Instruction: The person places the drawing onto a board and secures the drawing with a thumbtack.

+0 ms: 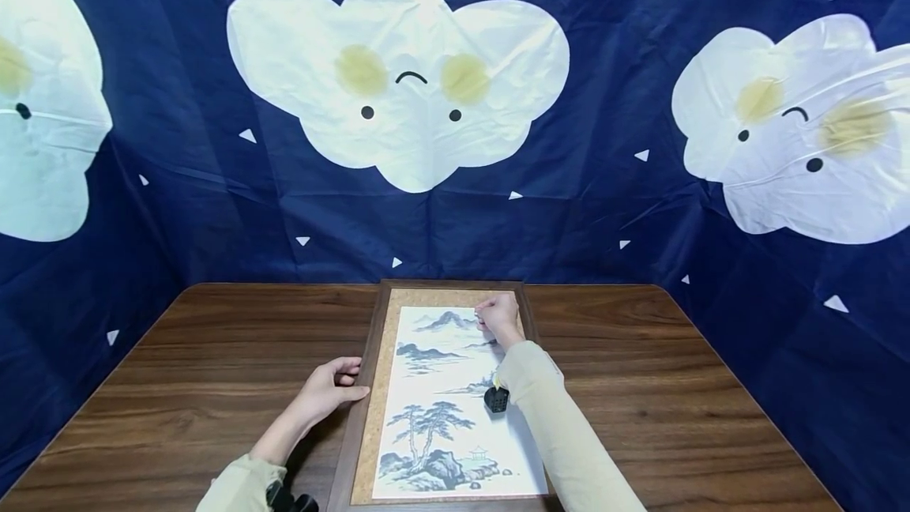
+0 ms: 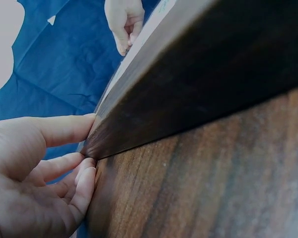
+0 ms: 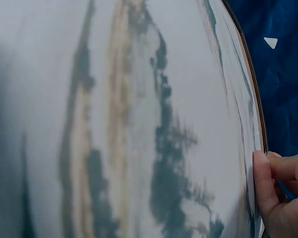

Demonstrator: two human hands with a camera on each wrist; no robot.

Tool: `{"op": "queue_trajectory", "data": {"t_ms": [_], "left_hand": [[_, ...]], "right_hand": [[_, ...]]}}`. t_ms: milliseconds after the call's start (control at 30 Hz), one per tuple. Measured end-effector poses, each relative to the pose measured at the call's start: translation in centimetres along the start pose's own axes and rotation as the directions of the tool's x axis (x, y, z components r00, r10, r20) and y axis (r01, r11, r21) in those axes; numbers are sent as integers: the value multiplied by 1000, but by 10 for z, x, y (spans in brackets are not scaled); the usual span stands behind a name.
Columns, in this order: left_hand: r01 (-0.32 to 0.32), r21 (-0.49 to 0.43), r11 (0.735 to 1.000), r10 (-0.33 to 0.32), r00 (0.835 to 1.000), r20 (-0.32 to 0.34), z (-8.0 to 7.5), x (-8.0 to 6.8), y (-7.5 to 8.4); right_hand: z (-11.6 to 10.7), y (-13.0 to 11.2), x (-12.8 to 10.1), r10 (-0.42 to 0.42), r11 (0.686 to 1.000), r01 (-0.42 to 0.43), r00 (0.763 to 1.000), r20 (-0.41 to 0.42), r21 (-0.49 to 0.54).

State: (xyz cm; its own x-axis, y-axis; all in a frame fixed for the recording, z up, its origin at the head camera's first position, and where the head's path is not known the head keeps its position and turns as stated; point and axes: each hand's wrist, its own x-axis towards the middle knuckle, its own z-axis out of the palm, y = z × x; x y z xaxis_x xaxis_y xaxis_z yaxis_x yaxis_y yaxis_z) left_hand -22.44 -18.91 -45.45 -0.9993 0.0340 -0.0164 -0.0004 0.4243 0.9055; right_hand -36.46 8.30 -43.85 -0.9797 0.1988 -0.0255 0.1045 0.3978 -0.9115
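A framed ink landscape painting (image 1: 441, 385) lies flat on the wooden table (image 1: 213, 354), its dark wood frame (image 1: 361, 425) running away from me. My left hand (image 1: 330, 389) holds the frame's left edge. In the left wrist view the thumb lies on top of the frame (image 2: 198, 79) and the fingers (image 2: 82, 178) curl against its side. My right hand (image 1: 498, 314) is at the painting's top right, where thumb and fingers (image 3: 280, 193) pinch the edge of the white sheet (image 3: 139, 124). What sits between the fingertips is too small to tell.
A dark blue cloth (image 1: 178, 141) printed with white clouds hangs close behind and on both sides of the table. Bare tabletop (image 1: 640, 370) lies left and right of the frame. Black wrist cameras (image 1: 496, 399) are strapped to both sleeves.
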Motion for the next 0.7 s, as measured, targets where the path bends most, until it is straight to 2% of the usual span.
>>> {"op": "queue_trajectory", "data": {"t_ms": [233,500,600,700], "left_hand": [[-4,8,1000,4,1000,6,0,0,-1],[3,11,1000,-3,1000,4,-1,0,-1],[-4,14,1000,4,1000,7,-1,0,0],[-5,17,1000,5,1000,8,0,0,1]], "right_hand": [[2,0,-1,4,1000,-4,1000,-25,19],[3,-3,-2,-1,1000,1,999,-42,-9],[4,-3,-2,-16,999,13,998,-55,-48],[5,-2,-1,-92,984,77,992,-90,-160]]}}
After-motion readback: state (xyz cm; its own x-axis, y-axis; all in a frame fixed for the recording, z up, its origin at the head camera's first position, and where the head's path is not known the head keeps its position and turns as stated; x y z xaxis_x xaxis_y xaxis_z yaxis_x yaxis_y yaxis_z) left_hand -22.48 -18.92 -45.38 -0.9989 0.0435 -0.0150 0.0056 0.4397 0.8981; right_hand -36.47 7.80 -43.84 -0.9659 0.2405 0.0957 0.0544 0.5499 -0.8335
